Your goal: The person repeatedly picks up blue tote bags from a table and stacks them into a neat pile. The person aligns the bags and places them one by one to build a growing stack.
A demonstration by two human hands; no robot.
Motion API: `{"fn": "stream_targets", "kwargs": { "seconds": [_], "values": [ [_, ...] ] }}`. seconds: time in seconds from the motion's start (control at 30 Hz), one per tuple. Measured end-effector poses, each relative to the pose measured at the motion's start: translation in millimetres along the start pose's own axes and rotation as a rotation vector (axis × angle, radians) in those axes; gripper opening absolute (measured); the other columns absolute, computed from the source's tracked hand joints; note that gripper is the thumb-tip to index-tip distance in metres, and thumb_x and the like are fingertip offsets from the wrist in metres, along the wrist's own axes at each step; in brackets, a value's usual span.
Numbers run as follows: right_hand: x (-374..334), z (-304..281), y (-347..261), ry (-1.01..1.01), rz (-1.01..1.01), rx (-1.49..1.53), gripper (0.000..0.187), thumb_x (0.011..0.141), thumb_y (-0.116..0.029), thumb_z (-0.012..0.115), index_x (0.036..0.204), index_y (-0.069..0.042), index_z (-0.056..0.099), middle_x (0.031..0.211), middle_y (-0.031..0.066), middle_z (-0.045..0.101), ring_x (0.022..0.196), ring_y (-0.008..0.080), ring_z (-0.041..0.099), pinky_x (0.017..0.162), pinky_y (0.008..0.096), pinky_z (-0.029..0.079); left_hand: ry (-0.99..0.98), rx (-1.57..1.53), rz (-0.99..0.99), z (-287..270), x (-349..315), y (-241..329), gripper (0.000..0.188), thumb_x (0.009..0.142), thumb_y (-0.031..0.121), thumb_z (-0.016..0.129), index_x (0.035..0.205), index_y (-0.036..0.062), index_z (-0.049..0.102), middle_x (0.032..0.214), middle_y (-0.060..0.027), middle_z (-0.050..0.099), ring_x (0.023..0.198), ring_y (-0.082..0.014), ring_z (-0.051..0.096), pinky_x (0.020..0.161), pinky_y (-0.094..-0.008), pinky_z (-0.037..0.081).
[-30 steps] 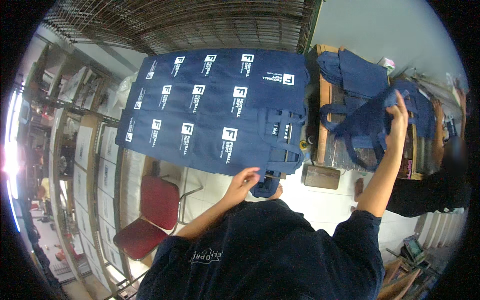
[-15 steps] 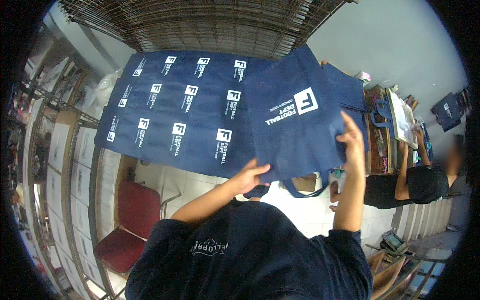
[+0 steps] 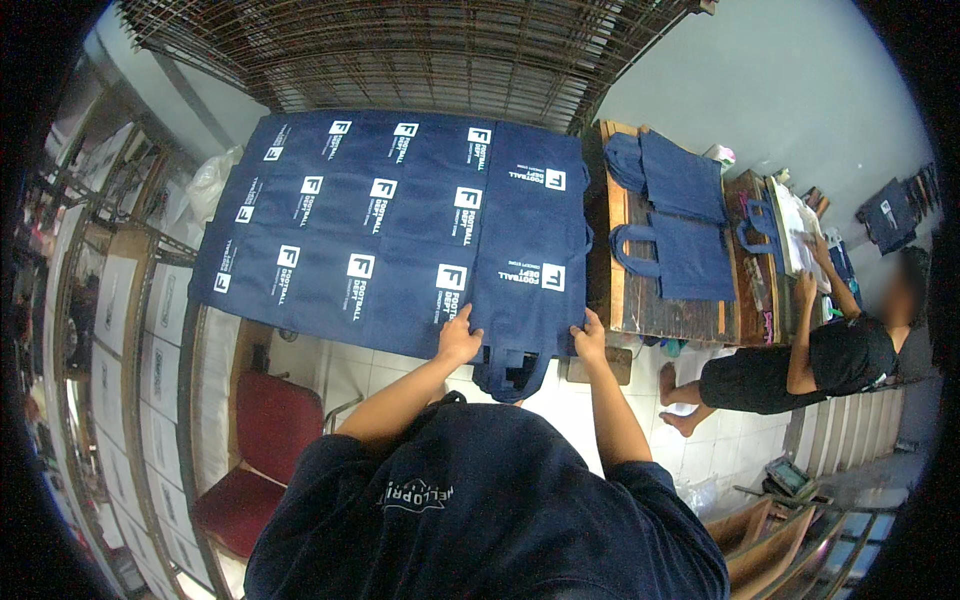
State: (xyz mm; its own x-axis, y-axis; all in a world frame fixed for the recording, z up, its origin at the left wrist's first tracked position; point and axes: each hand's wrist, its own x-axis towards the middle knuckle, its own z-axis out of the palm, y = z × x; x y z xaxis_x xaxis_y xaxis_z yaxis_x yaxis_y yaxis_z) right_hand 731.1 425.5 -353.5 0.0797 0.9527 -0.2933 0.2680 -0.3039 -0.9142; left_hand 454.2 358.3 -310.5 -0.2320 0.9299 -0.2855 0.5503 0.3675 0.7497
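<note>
In the centre of the frame, a navy tote bag (image 3: pixel 512 305) with a white print lies flat at the lower right corner of rows of printed navy bags (image 3: pixel 330 225). The left hand (image 3: pixel 459 340) holds its near left corner, thumb and fingers drawn together; the right hand (image 3: pixel 591 338) pinches its near right corner. Between them, dark handles (image 3: pixel 515 378) hang over the edge. At right, a wooden desk (image 3: pixel 690 320) bears folded navy bags (image 3: pixel 695 262); a red chair (image 3: pixel 275 425) stands lower left.

Workshop | rows of printed blue bags (image 3: pixel 415 228) | metal wire rack (image 3: pixel 430 65) | 1 co-worker (image 3: pixel 850 362) beside wooden worktable (image 3: pixel 680 319)
</note>
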Motion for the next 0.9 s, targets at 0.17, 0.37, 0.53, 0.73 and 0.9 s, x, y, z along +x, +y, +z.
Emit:
{"fn": "stream_targets", "kwargs": {
  "seconds": [0.17, 0.37, 0.53, 0.73, 0.9],
  "values": [
    [-24.2, 7.2, -45.6, 0.079, 0.026, -0.21, 0.052, 0.073, 0.002, 0.061, 0.123, -0.005, 0.047, 0.097, 0.0163, 0.061, 0.086, 0.0199, 0.06, 0.076, 0.0287, 0.046, 0.063, 0.013, 0.05, -1.8, -1.3, -11.4, 0.061, 0.072, 0.013, 0.066, 0.127, 0.0035, 0.043, 0.078, -0.0132, 0.063, 0.08, -0.029, 0.062, 0.077, -0.0376, 0.048],
    [-13.7, 8.9, -18.4, 0.204, -0.051, -0.319, 0.05, 0.073, -0.002, 0.064, 0.121, -0.006, 0.05, 0.079, 0.0103, 0.062, 0.071, 0.0158, 0.057, 0.069, 0.0278, 0.046, 0.048, 0.0, 0.053, -5.3, -3.5, -5.3, 0.06, 0.071, 0.011, 0.064, 0.126, 0.0026, 0.043, 0.086, -0.0197, 0.063, 0.084, -0.0357, 0.061, 0.078, -0.042, 0.048],
    [-8.2, 5.6, -9.8, 0.186, -0.027, -0.284, 0.044, 0.074, -0.007, 0.063, 0.117, -0.006, 0.053, 0.083, 0.0137, 0.06, 0.077, 0.0219, 0.059, 0.07, 0.0329, 0.046, 0.079, 0.036, 0.098, -1.3, 0.4, -12.7, 0.06, 0.071, 0.012, 0.066, 0.126, 0.005, 0.044, 0.078, -0.0133, 0.062, 0.073, -0.0287, 0.061, 0.071, -0.0381, 0.049],
    [-10.9, 4.4, -16.5, 0.184, -0.023, -0.334, 0.041, 0.074, -0.008, 0.064, 0.114, -0.007, 0.055, 0.079, 0.0126, 0.063, 0.073, 0.0217, 0.061, 0.069, 0.0335, 0.047, 0.08, 0.009, 0.092, 0.0, 0.7, -13.5, 0.056, 0.07, 0.01, 0.064, 0.123, 0.0011, 0.047, 0.076, -0.0175, 0.062, 0.073, -0.0337, 0.062, 0.071, -0.0406, 0.05],
    [-12.8, 5.3, -23.8, 0.182, -0.05, -0.357, 0.037, 0.074, -0.008, 0.065, 0.11, -0.007, 0.057, 0.079, 0.0122, 0.064, 0.072, 0.0218, 0.062, 0.068, 0.0337, 0.047, 0.089, 0.024, 0.069, 0.7, 1.4, -14.9, 0.056, 0.07, 0.011, 0.065, 0.122, 0.0014, 0.047, 0.08, -0.0168, 0.062, 0.077, -0.0322, 0.062, 0.074, -0.0397, 0.049]
  ]
}}
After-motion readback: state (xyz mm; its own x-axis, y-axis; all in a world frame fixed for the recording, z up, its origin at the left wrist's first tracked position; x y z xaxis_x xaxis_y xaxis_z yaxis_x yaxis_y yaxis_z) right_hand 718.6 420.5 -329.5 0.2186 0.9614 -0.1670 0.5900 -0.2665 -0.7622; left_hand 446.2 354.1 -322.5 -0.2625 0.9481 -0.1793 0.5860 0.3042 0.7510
